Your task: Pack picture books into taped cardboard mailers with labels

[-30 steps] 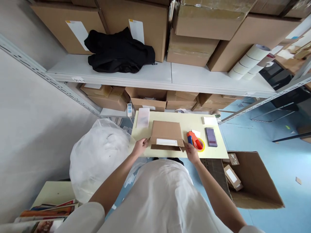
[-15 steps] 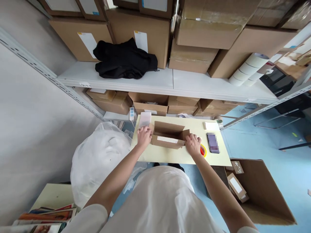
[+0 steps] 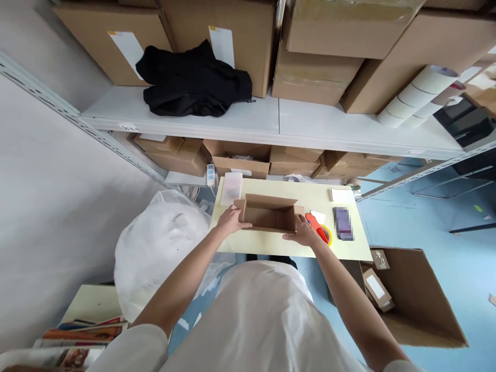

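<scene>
An open cardboard box (image 3: 271,201) stands on the pale yellow table (image 3: 267,245), its back flap raised and its inside visible. My left hand (image 3: 231,221) grips the left end of the box, thumb along the near edge. At the right end, my right hand (image 3: 303,232) is closed on the box, with its thumb also along the near side. Just right of that hand lies a red tape dispenser (image 3: 316,226) with a yellow-edged roll. Behind my left hand is a pale stack of sheets (image 3: 231,187).
A phone (image 3: 343,223) and white cards (image 3: 341,196) lie at the table's right. A large white plastic bag (image 3: 155,248) bulges at left. Below right stands a big open carton (image 3: 426,299) holding small boxes. Shelving (image 3: 240,132) with cartons and a black garment (image 3: 194,80) runs behind.
The near flap with the white label, upright before, no longer shows; the box interior is now in sight. Both hands have shifted onto the near corners. The view has tipped slightly downward.
</scene>
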Demonstrator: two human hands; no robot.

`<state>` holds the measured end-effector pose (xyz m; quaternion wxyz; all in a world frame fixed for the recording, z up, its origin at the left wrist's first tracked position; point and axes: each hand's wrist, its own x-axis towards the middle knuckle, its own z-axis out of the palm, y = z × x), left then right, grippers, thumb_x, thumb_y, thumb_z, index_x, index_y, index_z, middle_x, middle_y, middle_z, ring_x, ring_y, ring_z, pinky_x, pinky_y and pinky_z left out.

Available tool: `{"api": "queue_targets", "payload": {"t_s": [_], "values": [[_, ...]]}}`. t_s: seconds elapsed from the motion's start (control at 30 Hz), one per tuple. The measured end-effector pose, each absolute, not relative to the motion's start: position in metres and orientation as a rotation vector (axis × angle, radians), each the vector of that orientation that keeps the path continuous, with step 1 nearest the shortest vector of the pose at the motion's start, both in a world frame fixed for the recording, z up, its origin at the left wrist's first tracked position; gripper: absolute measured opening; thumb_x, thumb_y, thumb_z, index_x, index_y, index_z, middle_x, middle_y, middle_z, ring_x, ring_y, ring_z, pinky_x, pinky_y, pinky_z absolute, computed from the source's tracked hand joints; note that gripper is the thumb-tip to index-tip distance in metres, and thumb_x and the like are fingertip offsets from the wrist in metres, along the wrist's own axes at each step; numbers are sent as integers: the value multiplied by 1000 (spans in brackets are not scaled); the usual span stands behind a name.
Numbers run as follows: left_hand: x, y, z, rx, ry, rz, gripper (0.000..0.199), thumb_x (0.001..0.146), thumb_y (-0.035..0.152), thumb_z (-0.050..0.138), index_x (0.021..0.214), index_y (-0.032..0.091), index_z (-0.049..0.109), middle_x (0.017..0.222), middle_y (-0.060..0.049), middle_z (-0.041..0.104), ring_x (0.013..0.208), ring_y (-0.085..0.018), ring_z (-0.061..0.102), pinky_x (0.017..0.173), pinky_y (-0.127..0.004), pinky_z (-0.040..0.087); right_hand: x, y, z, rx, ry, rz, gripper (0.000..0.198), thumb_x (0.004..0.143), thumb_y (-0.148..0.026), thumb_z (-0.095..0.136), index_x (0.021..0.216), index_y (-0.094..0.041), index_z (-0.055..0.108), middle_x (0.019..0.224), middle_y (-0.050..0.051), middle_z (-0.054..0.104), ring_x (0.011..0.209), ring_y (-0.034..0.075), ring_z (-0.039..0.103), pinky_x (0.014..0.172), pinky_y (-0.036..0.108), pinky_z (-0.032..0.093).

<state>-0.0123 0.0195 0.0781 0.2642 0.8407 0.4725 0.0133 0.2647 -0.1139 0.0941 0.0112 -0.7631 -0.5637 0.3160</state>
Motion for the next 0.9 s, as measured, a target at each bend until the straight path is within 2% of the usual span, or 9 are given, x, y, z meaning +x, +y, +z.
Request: {"api": "queue_targets", "payload": {"t_s": [0.07,0.13,0.33,0.43,0.5,0.6,0.7,0.77,0.9], "values": [[-11,6,72,2225,1305,86,82,53,65,72,113,10,60,117,-19,53,107,-36,55,92,-40,45,261,-122,84,-2346,-1644,1084,93,72,-55,63,144,-15,22,152,19,19,129,29,41,93,34,43],[-9,-7,63,2190,1312,152,98,48,64,75,125,9,50,126,-21,47,117,-38,48,98,-42,42,257,-129,75,-2307,-1558,1079,96,73,-55,61,147,-16,13,152,18,18,131,28,39,97,36,41],[1,-28,30,2063,1356,327,116,47,59,78,140,9,30,140,-22,32,131,-39,33,106,-48,34,245,-136,46,-2310,-1561,610,116,63,-58,69,147,-7,8,153,23,14,141,35,15,110,46,25],[-2,-29,25,2009,1349,484,105,51,53,79,137,11,36,137,-20,38,129,-37,37,105,-48,37,241,-137,36,-2353,-1539,525,115,65,-60,66,147,-8,5,153,23,12,141,35,14,109,49,25],[-10,-23,27,1957,1346,603,78,61,48,75,126,15,50,130,-16,48,124,-32,45,103,-44,40,241,-137,34,-2394,-1553,530,116,64,-61,66,147,-9,3,154,22,12,141,35,13,109,49,25],[-29,2,29,1846,1445,701,29,85,39,52,102,19,64,109,-9,63,107,-21,59,95,-35,47,239,-136,38,-2469,-1578,544,117,64,-60,66,148,-9,3,154,21,13,142,35,13,109,48,24],[-43,46,19,1727,1652,684,29,91,32,39,96,17,63,99,-9,66,97,-19,63,88,-36,50,235,-135,44,-2536,-1587,531,115,66,-60,64,148,-9,2,154,21,13,141,35,14,109,48,25],[-43,80,5,1669,1757,623,22,84,31,53,98,16,62,100,-10,66,98,-23,63,90,-40,48,234,-135,45,-2559,-1607,518,114,67,-61,62,148,-9,1,154,21,11,141,36,14,109,47,26],[-24,134,-28,1569,1875,470,41,66,27,73,101,12,59,108,-16,64,113,-30,55,99,-43,41,235,-137,43,-2570,-1661,484,113,69,-62,60,148,-9,-2,154,21,9,141,37,15,108,48,27]]}}
